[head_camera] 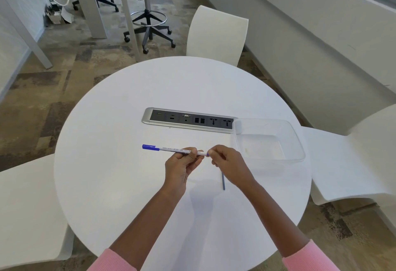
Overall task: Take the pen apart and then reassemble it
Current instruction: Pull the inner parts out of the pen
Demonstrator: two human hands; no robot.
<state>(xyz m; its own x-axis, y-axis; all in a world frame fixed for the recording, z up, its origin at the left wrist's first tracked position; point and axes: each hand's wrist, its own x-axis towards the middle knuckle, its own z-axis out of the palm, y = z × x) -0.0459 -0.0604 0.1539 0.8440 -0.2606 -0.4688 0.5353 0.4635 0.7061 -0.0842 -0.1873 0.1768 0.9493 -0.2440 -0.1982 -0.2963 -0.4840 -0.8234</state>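
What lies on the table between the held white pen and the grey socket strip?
Nothing: in the head view, the round white table is bare between the white blue-capped pen and grey socket strip.

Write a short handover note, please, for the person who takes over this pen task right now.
Left hand: holds the pen barrel above the table, blue cap still on, pointing left.
Right hand: fingertips pinch the small blue end piece at the barrel's right end.
Refill: lies on the table, partly under the right hand.
Clear tray: empty, to the right.
Done: refill out. Left: cap, and whether the end piece is going off or on is unclear.
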